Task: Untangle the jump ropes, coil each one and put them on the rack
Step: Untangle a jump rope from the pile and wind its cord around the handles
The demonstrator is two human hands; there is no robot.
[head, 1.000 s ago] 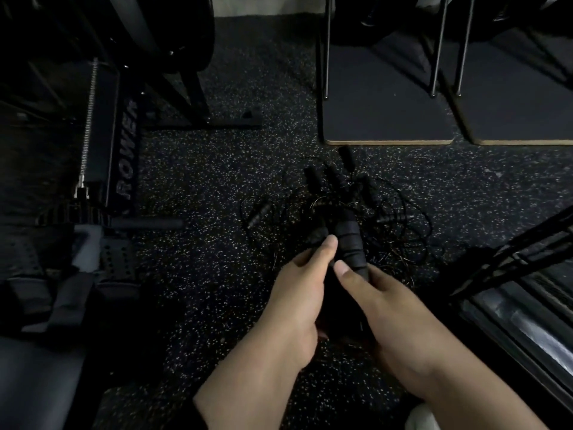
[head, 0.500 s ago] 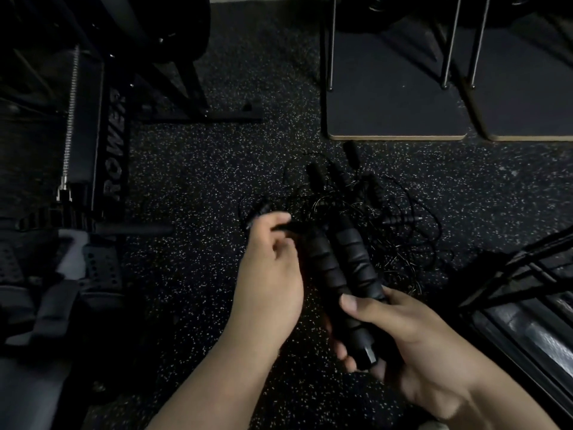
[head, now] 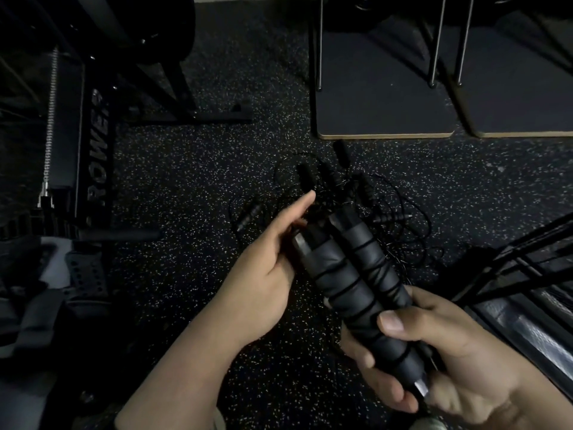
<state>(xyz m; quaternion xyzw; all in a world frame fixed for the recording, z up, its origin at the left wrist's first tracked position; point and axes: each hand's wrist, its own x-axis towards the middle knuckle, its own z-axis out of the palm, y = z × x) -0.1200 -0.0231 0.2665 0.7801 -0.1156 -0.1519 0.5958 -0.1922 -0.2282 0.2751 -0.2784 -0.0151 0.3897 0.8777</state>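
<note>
Two foam handles held over the tangled ropes

Nearest, at five o'clock, the right hand (head: 440, 352) grasps a pair of black ribbed handles (head: 356, 274) side by side, thumb across them, cord wound around both. At seven o'clock the left hand (head: 263, 274) touches the handles' far ends, forefinger extended; its other fingers seem loosely curled, though the dimness obscures them. Beyond, at twelve o'clock, the tangled jump ropes (head: 356, 206) lie on the speckled floor (head: 186, 181). A rower (head: 96, 156) stands at ten o'clock.

Right hand (head: 459, 352) curled in a tight grip; left hand (head: 263, 274) outstretched, fingers straight.
</note>
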